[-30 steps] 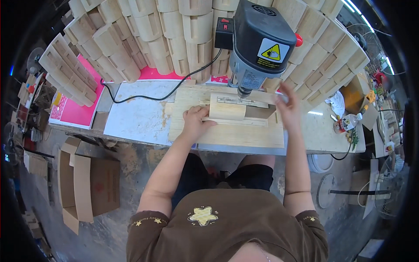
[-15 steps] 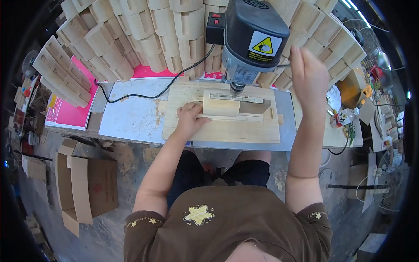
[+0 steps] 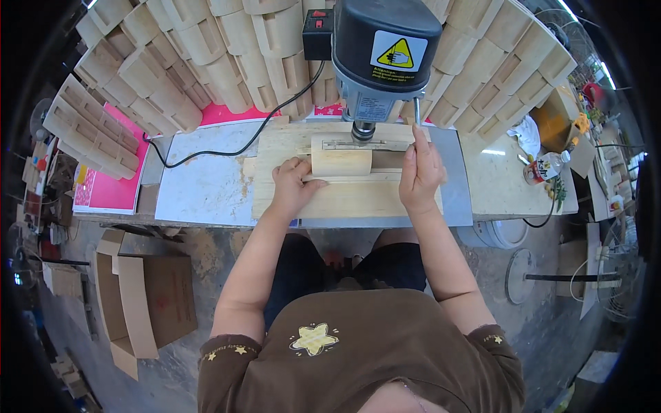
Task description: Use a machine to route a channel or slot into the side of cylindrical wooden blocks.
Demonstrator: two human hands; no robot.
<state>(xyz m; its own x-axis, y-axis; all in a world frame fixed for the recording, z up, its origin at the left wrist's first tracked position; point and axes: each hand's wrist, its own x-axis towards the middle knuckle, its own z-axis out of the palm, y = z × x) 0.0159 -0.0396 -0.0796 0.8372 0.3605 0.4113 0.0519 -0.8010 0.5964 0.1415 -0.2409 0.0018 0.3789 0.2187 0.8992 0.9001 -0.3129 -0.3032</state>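
Note:
A rounded pale wooden piece (image 3: 341, 164) lies on a flat wooden board (image 3: 344, 199), under the chuck (image 3: 363, 132) of a dark blue drill press (image 3: 385, 34). My left hand (image 3: 292, 184) is at the piece's left end, fingers bent against it and thumb along its near side. To the right, my right hand (image 3: 422, 168) is closed around the lower end of the metal feed lever (image 3: 417, 110), which points down toward me. The chuck hangs over the slotted strip on the piece's far side. Whether the bit touches the wood cannot be made out.
Tall stacks of similar wooden pieces (image 3: 275, 34) stand behind the press and to both sides. A black cable (image 3: 241, 146) curves across the table at left. At right is a plastic bottle (image 3: 544, 167). An opened cardboard box (image 3: 162, 299) sits on the floor at left.
My right hand has come down and toward me from beside the drill head, swinging the lever downward. The left hand stays at the wooden piece. The whole view has shifted slightly.

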